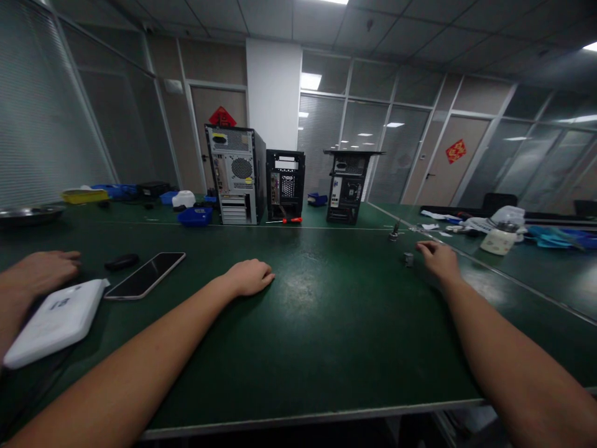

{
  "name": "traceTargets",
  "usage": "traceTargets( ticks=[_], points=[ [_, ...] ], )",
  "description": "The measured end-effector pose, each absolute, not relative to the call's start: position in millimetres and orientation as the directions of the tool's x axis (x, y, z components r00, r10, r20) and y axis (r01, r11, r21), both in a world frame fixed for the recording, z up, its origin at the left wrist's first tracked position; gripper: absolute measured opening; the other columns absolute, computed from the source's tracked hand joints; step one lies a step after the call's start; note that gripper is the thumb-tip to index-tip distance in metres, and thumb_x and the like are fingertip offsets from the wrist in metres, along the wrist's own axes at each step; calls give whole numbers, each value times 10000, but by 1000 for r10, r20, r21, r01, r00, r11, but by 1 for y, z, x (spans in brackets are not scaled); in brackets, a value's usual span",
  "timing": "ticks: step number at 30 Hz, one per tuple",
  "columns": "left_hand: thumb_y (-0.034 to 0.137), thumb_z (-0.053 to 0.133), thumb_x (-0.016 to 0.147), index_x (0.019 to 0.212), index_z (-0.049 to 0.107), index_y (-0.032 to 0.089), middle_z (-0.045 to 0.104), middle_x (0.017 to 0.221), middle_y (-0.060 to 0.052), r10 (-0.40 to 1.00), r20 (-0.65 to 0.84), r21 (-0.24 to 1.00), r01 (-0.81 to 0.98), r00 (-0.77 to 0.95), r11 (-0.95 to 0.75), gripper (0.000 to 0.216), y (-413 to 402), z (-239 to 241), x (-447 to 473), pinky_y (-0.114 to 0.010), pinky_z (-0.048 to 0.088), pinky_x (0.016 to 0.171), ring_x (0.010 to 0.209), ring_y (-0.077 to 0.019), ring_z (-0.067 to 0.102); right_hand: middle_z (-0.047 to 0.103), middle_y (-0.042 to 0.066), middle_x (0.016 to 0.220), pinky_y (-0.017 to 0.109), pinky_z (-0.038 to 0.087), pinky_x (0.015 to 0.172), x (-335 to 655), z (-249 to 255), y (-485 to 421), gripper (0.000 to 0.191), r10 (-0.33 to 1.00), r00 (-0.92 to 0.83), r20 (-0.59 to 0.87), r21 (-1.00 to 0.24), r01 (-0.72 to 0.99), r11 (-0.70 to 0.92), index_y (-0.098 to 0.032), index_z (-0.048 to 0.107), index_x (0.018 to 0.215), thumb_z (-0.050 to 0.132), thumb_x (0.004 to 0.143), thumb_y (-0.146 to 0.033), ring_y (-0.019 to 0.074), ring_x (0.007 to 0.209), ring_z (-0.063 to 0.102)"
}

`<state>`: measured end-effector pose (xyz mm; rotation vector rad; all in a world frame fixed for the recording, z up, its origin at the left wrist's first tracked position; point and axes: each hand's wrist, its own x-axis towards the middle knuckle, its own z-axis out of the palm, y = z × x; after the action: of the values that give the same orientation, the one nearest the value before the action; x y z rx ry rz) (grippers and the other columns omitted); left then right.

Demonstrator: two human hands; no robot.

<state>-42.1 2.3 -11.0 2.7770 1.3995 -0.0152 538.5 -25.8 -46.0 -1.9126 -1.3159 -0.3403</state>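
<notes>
My left hand (249,277) rests on the green table (326,323) near its middle, fingers curled into a loose fist with nothing in it. My right hand (438,258) lies farther right, fingers bunched together. Its fingertips are just right of a small grey metal piece (409,258), apart from it. Whether anything sits between those fingers is hidden. Another small metal part (394,234) stands a little beyond.
Another person's hand (41,270) lies at the left beside a white flat device (56,320), a phone (145,275) and a small black object (121,261). Three computer cases (237,174) (285,185) (347,186), a red screwdriver (291,219) and blue bins (194,216) stand at the back.
</notes>
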Motion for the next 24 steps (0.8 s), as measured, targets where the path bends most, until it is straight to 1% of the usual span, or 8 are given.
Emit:
traceTargets(
  ticks=[4,9,11,13,16,19,24],
  points=[
    [502,397,978,898,711,211,725,955,-116,806,-19,31,806,592,-591,436,3,-12,-42,-338,517,712,836,-252,683,746,125,1063,364,474,851,528,-49,-20,359,709,358,607,-419,903,-98,-176,730,1100,520,912,-399,271,974,663],
    [499,399,980,895,710,210,724,953,-115,806,-21,34,806,591,-591,433,2,-11,-42,-334,515,708,832,-247,680,750,91,1045,368,466,845,516,-51,-16,324,788,288,544,-350,932,-99,-213,729,1080,516,917,-395,262,962,665],
    [500,396,979,905,710,214,725,958,-114,803,-23,38,803,595,-594,432,2,-10,-42,-335,514,697,835,-250,680,752,91,1030,368,467,828,514,-51,-15,318,798,290,528,-342,933,-113,-212,726,1078,513,918,-387,261,935,669],
    [497,399,978,906,712,212,726,954,-117,804,-21,38,804,595,-594,429,2,-10,-42,-336,512,694,828,-251,680,754,98,1017,362,468,825,513,-50,-16,317,787,307,535,-360,926,-116,-198,715,1080,497,925,-370,254,924,671],
    [488,416,975,901,717,205,730,945,-121,809,-20,36,809,587,-586,420,1,-10,-41,-337,514,716,816,-245,681,753,111,1006,357,465,836,514,-49,-16,309,756,347,556,-387,912,-133,-182,702,1051,474,936,-356,251,944,670],
    [488,421,974,905,721,203,731,953,-121,815,-21,35,815,579,-579,420,1,-10,-40,-342,518,735,828,-247,682,749,126,996,361,466,821,516,-50,-16,284,759,372,534,-379,908,-179,-177,700,1010,494,924,-351,259,932,670],
    [498,413,976,915,720,209,729,954,-119,814,-26,49,814,580,-578,426,1,-10,-41,-340,516,720,831,-251,682,751,119,985,361,463,831,520,-53,-13,270,762,385,521,-407,897,-174,-178,686,1040,488,931,-325,258,944,671]
  ],
)
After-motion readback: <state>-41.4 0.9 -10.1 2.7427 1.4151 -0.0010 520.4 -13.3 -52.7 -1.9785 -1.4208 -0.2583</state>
